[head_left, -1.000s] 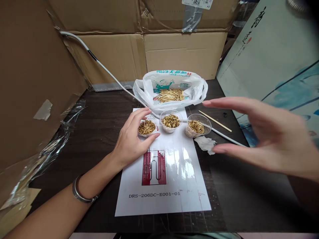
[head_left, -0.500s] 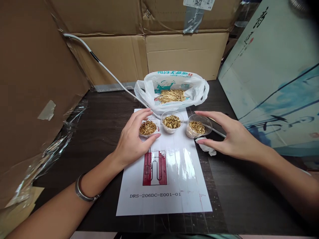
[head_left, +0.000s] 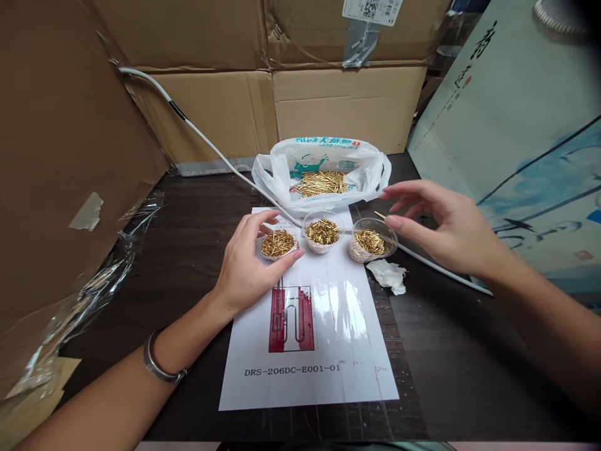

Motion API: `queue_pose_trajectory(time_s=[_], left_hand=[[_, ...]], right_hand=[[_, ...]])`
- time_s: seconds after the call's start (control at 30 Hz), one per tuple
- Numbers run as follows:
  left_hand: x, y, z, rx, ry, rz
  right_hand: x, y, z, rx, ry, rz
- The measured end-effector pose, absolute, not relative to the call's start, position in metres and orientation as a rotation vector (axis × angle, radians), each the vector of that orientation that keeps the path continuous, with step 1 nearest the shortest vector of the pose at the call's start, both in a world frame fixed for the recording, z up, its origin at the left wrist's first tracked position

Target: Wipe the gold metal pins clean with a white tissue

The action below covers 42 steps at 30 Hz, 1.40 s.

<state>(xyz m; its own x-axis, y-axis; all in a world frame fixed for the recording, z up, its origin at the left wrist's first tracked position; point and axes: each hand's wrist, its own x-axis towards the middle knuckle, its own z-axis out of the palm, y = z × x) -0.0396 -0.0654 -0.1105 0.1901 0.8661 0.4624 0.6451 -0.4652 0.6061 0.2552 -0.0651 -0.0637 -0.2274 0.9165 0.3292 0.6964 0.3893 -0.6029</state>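
Observation:
Three small clear plastic cups of short gold metal pins stand in a row across a printed sheet. My left hand (head_left: 248,260) curves around the left cup (head_left: 280,243), thumb in front and fingers behind. Beside it is the middle cup (head_left: 322,233). The right cup (head_left: 370,241) leans a little. Just past its right rim, my right hand (head_left: 434,222) is raised with thumb and forefinger apart. A thin pale stick (head_left: 380,215) shows by that thumb's tip; whether the thumb touches it, I cannot tell.
Behind the cups is a white plastic bag (head_left: 375,178) holding longer gold pins (head_left: 323,183). A white cable (head_left: 211,143) runs behind the cups. Crumpled tissue (head_left: 389,275) lies near the right cup. The printed sheet (head_left: 347,376) is under plastic film. Cardboard walls (head_left: 178,113) enclose the table.
My right hand has left the sides of the right cup and moved up and to the right. The tissue now shows fully. My left hand stays at the left cup.

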Motion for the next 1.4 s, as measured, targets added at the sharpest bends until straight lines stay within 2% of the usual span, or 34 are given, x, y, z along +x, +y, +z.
queue_pose_trajectory(time_s=[0.17,0.37,0.67,0.97,1.13,1.4], left_hand=[[-0.04,-0.056,-0.115,2.182,1.319,1.189],[-0.041,-0.058,-0.114,2.159,1.385,1.083],[-0.044,-0.058,-0.112,2.162,1.368,1.09],[-0.046,-0.057,-0.114,2.159,1.273,1.148],[-0.046,-0.056,-0.115,2.183,1.252,1.166],[-0.047,-0.055,-0.117,2.164,1.253,1.159]], right_hand=[[0.241,-0.029,-0.048,-1.442,-2.108,0.418],[0.228,0.005,-0.06,-1.521,-2.249,0.445],[0.238,-0.007,-0.043,-1.565,-2.203,0.204],[0.199,0.007,-0.042,-1.273,-2.359,0.307],[0.158,-0.021,-0.027,-0.887,-2.579,0.635],[0.117,-0.013,-0.043,-1.234,-2.692,0.475]])
